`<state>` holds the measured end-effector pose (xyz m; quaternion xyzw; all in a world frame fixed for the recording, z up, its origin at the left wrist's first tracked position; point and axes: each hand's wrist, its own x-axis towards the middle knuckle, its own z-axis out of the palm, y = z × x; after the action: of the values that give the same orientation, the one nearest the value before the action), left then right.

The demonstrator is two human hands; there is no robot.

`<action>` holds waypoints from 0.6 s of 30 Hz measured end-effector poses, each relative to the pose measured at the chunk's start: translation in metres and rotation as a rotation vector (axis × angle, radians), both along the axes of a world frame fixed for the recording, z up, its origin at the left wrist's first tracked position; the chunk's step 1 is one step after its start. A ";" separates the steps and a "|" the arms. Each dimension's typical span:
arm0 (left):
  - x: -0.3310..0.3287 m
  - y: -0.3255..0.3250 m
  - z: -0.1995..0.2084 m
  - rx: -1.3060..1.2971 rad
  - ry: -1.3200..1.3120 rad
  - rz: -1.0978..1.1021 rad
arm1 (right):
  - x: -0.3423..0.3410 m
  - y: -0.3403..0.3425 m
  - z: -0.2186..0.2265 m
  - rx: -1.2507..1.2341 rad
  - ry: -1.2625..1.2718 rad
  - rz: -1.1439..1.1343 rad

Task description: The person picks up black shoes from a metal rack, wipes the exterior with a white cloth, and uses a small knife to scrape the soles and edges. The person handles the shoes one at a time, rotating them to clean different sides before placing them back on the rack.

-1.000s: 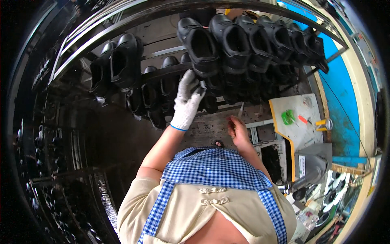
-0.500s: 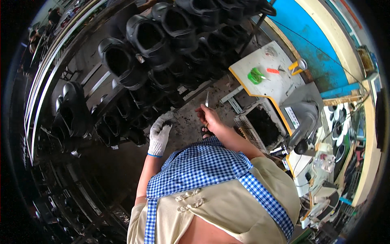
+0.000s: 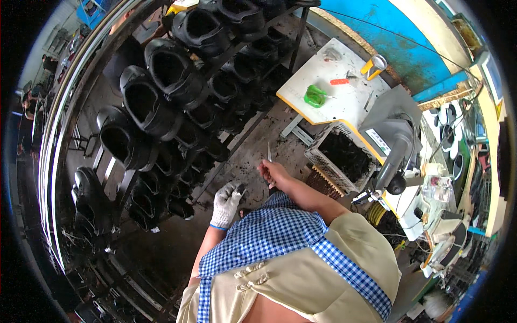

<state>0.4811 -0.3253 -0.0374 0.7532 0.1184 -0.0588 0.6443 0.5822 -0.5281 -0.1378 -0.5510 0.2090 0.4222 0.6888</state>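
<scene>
My left hand [image 3: 226, 205] wears a white knit glove with a blue cuff edge. Its fingers are curled together. Something dark shows at the fingertips, but whether it is a small piece or a stain is unclear. To the right, my bare right hand [image 3: 272, 173] is closed around a slim tool with a pointed metal blade [image 3: 270, 152] sticking up and away from me. Its handle is hidden in the fingers. Beyond my left hand stands a rack of black shoes [image 3: 143, 100], in several tiers. Neither hand touches the shoes.
On the right, a white worktable [image 3: 296, 83] bears a green object [image 3: 314, 96], a red piece [image 3: 339, 82] and a yellow-and-white roll [image 3: 374, 66]. A grey machine [image 3: 396, 142] stands at its near end. Below sits a crate [image 3: 326, 141] of dark scraps. Metal rails line the left.
My view has shifted, so the rack and table appear further left. My left hand is lower and closer to my apron. My right hand still grips the bladed tool.
</scene>
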 end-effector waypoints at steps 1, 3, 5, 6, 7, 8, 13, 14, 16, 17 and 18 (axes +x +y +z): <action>0.000 0.001 -0.009 0.047 0.031 -0.015 | -0.004 -0.006 -0.024 0.048 -0.015 0.006; -0.001 -0.003 -0.015 -0.030 0.040 -0.010 | -0.012 -0.016 -0.061 0.019 0.009 0.010; 0.001 -0.006 -0.013 -0.110 0.107 -0.042 | -0.021 -0.033 -0.102 -0.050 0.025 0.033; 0.001 -0.006 -0.006 -0.150 0.172 -0.075 | -0.027 -0.044 -0.127 -0.102 0.031 0.056; -0.002 -0.005 -0.005 -0.191 0.240 -0.107 | -0.033 -0.057 -0.143 -0.156 0.042 0.080; -0.011 0.004 -0.016 -0.225 0.292 -0.152 | -0.040 -0.074 -0.151 -0.458 -0.351 0.461; -0.109 0.075 -0.122 0.437 0.454 -0.572 | -0.104 -0.120 -0.163 -0.883 -0.156 0.803; -0.139 0.097 -0.149 0.580 0.472 -0.695 | -0.127 -0.128 -0.176 -0.885 -0.210 0.850; -0.161 0.098 -0.142 0.620 0.633 -0.767 | -0.171 -0.151 -0.228 -0.902 -0.332 0.994; -0.176 0.108 -0.156 0.595 0.642 -0.775 | -0.184 -0.142 -0.212 -0.911 -0.363 0.847; -0.193 0.123 -0.179 0.568 0.653 -0.782 | -0.194 -0.134 -0.194 -0.920 -0.391 0.701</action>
<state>0.2877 -0.2028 -0.2166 0.8272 0.0351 -0.4873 0.2775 0.3879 -0.6617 -0.3320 -0.8953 0.0459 0.3813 0.2256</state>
